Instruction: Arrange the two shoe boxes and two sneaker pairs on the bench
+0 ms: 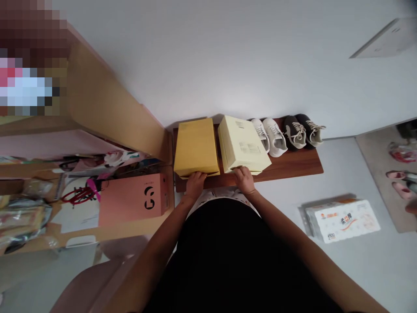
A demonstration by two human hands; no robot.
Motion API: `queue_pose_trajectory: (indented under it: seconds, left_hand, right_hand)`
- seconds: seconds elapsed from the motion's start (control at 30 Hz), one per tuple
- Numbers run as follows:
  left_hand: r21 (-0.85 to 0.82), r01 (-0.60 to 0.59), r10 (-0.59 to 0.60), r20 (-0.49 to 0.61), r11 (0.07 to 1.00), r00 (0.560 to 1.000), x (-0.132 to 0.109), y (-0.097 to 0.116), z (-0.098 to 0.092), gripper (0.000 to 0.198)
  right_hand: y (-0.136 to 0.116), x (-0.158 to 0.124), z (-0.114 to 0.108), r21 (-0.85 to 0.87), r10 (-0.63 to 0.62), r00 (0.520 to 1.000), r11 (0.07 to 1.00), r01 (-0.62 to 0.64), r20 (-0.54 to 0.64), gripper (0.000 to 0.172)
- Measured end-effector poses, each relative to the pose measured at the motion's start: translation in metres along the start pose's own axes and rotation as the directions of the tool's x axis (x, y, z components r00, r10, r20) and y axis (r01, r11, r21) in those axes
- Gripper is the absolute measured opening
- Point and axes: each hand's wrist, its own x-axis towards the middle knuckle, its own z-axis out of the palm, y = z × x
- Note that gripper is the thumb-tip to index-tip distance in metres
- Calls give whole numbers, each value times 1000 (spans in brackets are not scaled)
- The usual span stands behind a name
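the left hand [196, 184] curls its fingers over the near edge of a mustard-yellow shoebox [196, 148], and the right hand [243, 180] curls the same way over a pale yellow shoebox [243, 143]. the two boxes sit side by side on a dark wooden bench [286, 171]. just right of them stand white sneakers [269, 137], then dark grey sneakers [302, 132].
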Motion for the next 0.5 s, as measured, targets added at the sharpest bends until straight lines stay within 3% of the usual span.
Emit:
queue_pose_trajectory:
  seconds: [0.13, 0.3, 0.4, 0.5]
  left_hand:
    - [-2, 28, -27, 139, 1000, 990, -2, -8, 22, 41]
    - [-215, 182, -147, 167, 960, 975, 10, -14, 31, 43]
    - [-497, 329, -282, 169, 803, 944, 21, -15, 27, 39]
    - [-730, 453, -450, 221, 513, 865, 32, -12, 20, 36]
  right_hand:
    - [6, -3, 26, -87, -78, 967, 991, 102, 243, 28]
    - [12, 16, 40, -81, -3, 916, 996, 39, 402, 39]
    - [16, 31, 42, -44, 59, 865, 998, -43, 498, 42]
    - [18, 40, 41, -64, 114, 813, 994, -94, 571, 36]
